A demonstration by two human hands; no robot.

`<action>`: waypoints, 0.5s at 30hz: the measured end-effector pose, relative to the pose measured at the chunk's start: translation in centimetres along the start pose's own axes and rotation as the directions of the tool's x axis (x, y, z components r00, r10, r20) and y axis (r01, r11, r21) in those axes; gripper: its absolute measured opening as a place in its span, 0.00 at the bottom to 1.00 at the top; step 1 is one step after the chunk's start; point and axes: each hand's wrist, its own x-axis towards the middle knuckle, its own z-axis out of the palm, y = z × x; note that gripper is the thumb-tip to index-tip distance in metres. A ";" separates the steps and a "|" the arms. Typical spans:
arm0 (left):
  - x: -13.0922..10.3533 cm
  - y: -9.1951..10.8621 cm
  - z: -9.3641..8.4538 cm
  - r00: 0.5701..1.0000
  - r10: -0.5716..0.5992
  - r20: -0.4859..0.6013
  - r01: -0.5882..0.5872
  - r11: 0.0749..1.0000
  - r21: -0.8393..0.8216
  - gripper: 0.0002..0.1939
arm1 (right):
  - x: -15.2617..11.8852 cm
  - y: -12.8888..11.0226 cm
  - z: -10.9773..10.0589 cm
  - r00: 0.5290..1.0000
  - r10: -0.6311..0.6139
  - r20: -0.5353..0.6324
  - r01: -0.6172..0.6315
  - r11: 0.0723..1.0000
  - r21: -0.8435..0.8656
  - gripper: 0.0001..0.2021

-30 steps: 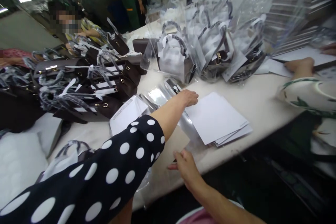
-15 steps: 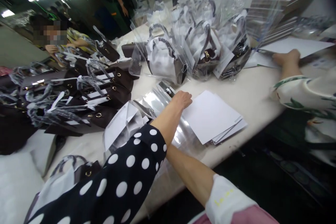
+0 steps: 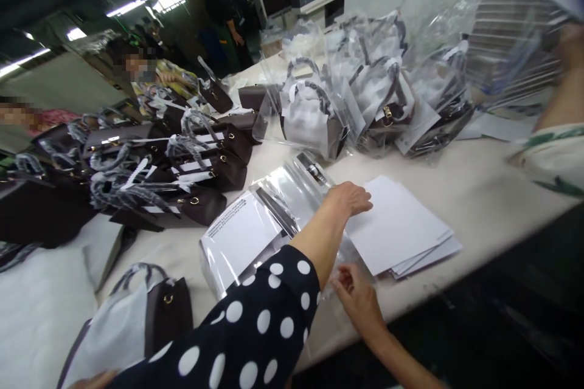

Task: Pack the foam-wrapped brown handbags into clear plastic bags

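Clear plastic (image 3: 292,185) covers white paper (image 3: 241,234); a dotted sleeve (image 3: 262,310) crosses it. Your right hand (image 3: 362,304) curls its fingers, grip unclear.

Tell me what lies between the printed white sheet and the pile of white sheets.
Clear plastic and a dark strip lie there; an arm in a polka-dot sleeve hides part of the stretch in the head view.

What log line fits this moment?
Right hand: by clear plastic film, grip unclear; left hand: unseen; co-worker's hand, white-dotted black sleeve: over white paper sheets
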 end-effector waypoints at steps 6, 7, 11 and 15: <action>0.8 -0.4 1.6 0.997 0.065 -0.042 -0.061 0.995 0.082 0.11 | 3.6 0.1 0.4 0.980 -0.082 0.182 0.144 0.922 -0.360 0.21; 1.0 -0.6 1.7 0.996 0.072 -0.048 -0.068 0.994 0.091 0.11 | 4.1 0.0 0.7 0.978 -0.049 0.201 0.122 0.922 -0.367 0.18; 1.8 -0.3 1.6 0.990 0.109 -0.086 -0.098 0.987 0.128 0.11 | 5.0 -0.2 0.8 0.977 0.025 0.213 0.041 0.953 -0.299 0.08; 2.0 1.4 0.0 0.986 0.112 -0.124 -0.091 0.983 0.162 0.12 | 4.4 0.0 0.8 0.983 0.085 0.164 -0.064 0.990 -0.129 0.09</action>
